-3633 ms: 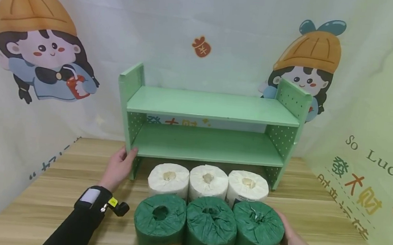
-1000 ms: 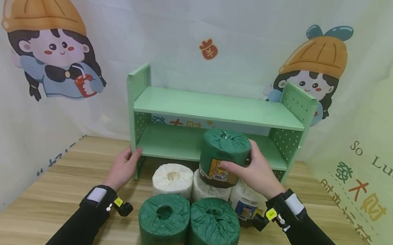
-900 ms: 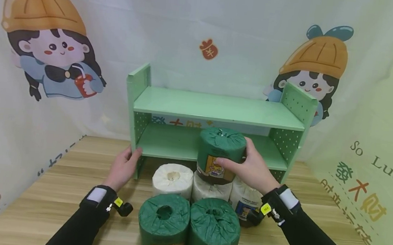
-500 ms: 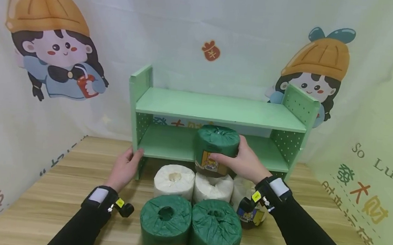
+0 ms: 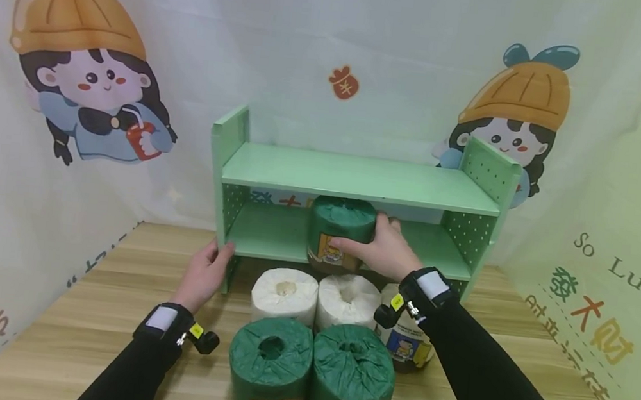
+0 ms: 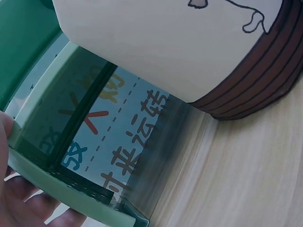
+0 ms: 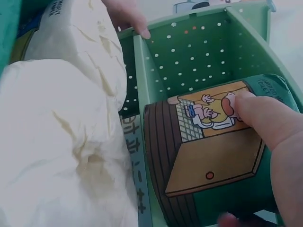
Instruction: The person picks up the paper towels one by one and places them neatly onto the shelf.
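Note:
My right hand (image 5: pixel 391 249) grips a green-wrapped toilet roll (image 5: pixel 340 231), its thumb across the printed label. The roll is upright at the front edge of the lower board of a green two-tier shelf (image 5: pixel 363 178), its top just under the upper board. In the right wrist view the same toilet roll (image 7: pixel 218 156) lies partly between the boards; whether its base rests on the board is hard to tell. My left hand (image 5: pixel 203 275) holds the shelf's left side panel by the lower board, thumb in front. The left wrist view has its fingers (image 6: pixel 33 203) behind the panel.
Three white toilet rolls stand before the shelf: left (image 5: pixel 285 294), middle (image 5: pixel 349 299) and right (image 5: pixel 407 347), the last partly behind my right wrist. Nearer stand two green rolls, left (image 5: pixel 269 369) and right (image 5: pixel 352 377). A printed cloth (image 5: pixel 289 42) hangs behind the wooden table (image 5: pixel 114 296).
My right hand has lifted the right-hand green toilet roll from the front row, carried it over the white rolls and moved it left and back into the lower shelf opening. The left hand keeps its hold.

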A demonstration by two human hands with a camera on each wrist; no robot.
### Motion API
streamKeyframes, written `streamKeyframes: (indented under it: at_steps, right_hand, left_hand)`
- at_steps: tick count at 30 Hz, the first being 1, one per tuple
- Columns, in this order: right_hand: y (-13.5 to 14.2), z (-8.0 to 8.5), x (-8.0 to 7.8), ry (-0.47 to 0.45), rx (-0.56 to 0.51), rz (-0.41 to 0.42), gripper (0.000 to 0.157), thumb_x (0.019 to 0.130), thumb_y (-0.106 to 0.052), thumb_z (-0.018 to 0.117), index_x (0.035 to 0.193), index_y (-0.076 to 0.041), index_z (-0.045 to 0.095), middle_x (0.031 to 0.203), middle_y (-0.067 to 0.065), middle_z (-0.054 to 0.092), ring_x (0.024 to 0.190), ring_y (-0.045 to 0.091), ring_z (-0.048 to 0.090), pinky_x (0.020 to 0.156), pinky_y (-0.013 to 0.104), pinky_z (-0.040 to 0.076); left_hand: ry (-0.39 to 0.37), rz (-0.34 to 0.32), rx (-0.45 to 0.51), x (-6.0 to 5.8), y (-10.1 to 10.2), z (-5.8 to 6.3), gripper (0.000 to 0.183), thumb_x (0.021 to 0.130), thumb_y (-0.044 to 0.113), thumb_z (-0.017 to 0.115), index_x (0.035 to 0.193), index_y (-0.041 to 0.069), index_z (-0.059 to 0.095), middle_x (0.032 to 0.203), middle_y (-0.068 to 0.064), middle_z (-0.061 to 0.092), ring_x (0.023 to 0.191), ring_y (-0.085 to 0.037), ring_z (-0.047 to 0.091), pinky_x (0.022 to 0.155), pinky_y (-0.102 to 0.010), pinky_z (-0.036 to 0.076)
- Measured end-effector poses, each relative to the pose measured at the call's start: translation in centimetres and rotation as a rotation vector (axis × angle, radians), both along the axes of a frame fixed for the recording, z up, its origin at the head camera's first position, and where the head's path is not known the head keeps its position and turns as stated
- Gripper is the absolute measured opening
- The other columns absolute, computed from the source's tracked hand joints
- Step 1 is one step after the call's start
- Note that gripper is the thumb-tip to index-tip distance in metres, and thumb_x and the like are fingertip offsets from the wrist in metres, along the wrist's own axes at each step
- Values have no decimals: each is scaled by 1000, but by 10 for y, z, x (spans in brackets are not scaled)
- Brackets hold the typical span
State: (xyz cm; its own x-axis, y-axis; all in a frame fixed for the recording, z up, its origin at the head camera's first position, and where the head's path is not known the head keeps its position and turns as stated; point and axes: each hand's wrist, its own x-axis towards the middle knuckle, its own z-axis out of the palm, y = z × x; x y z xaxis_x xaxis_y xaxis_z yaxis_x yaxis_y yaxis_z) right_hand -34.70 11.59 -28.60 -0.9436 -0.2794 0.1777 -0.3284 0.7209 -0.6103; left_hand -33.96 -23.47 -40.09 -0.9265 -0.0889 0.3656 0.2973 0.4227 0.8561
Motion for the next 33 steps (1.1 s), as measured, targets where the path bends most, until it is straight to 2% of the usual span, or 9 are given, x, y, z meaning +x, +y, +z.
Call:
streamKeyframes:
  at_steps: [3,7,13,19,22,25,29,32,33]
  right_hand:
    - [-7,-1,-7,8,-42,21,122,77,-73,68,155,1,8,147,29,25,125,35,40,98,51,45]
    - [-18,-2,-15,16,-116,57,113,80,-64,73,152,0,14,131,19,44,112,25,51,92,44,49]
    - [-31,-3,-21,-44,-161,69,115,80,-62,74,154,-1,9,125,17,52,88,19,64,76,40,55]
    - [-39,-3,-25,55,-104,79,83,93,-45,69,150,-3,27,133,17,49,113,24,54,92,43,51]
    - [-43,-2,-26,95,-58,63,77,96,-42,67,150,-2,29,135,19,48,119,28,49,96,45,48]
    - [-48,-3,-27,76,-49,54,81,97,-41,66,153,-2,24,138,19,47,119,28,49,93,44,49]
    - [-52,-4,-29,29,-69,88,75,98,-36,65,152,0,27,141,19,47,109,30,56,87,43,52]
    - [-55,-4,-28,-3,-76,124,70,99,-31,65,151,-1,30,141,18,47,108,29,56,89,42,52]
    - [-56,-4,-28,-9,-79,135,69,99,-30,65,151,-1,29,140,17,48,113,25,54,92,41,51]
  left_hand:
    - [2,3,-1,0,0,-1,50,107,46,40,142,12,52,139,-16,51,125,-30,44,99,-59,41]
    - [0,5,-4,0,-1,-2,52,107,47,40,141,11,52,138,-17,52,124,-31,45,98,-60,42]
    - [-18,12,-3,2,-2,-2,52,107,47,39,143,12,50,139,-16,51,125,-31,44,99,-60,40]
    - [-17,3,4,1,-1,0,50,107,47,40,141,13,52,140,-14,50,125,-29,44,101,-59,40]
    - [-21,1,-2,1,-1,1,51,107,48,38,144,14,50,142,-13,48,127,-29,42,102,-59,38]
    - [-24,5,-6,2,0,1,51,107,48,38,146,15,48,143,-13,47,127,-28,41,102,-58,39]
    - [-5,13,-18,2,0,0,50,108,45,39,146,15,47,141,-14,50,126,-28,43,100,-56,41]
    - [7,12,-24,3,0,1,49,108,43,39,147,15,46,140,-14,50,125,-27,44,100,-55,42]
    - [9,10,-24,3,0,1,49,108,43,39,147,15,46,140,-14,50,125,-27,44,100,-55,42]
